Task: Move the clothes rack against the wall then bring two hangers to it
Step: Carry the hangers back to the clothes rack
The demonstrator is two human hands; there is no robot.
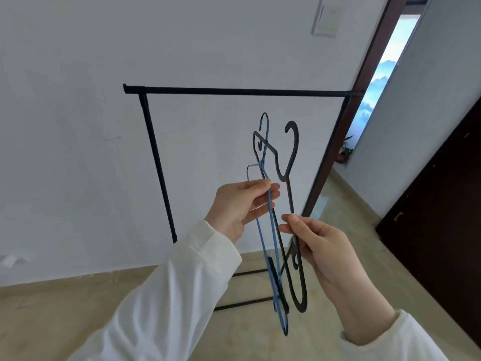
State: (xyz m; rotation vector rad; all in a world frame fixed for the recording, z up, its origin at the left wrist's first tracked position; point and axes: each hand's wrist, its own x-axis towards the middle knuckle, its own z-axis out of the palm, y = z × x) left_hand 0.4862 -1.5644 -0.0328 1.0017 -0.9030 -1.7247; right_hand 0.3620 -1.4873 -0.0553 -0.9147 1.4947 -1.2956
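Note:
A black clothes rack [234, 91] stands close to the white wall, its top bar empty. In front of it I hold two hangers edge-on, hooks up, below the bar. My left hand [239, 207] pinches the blue wire hanger [270, 225]. My right hand [317, 246] grips the black plastic hanger [292, 162] by its arm. The two hangers overlap and touch near their upper parts. Both hooks sit well under the rack's bar.
The rack's base rails [244, 304] lie on the beige floor. A brown door frame [364, 82] rises just right of the rack. A dark door [437, 230] stands at the right. A small potted plant [345, 152] sits by the far corridor wall.

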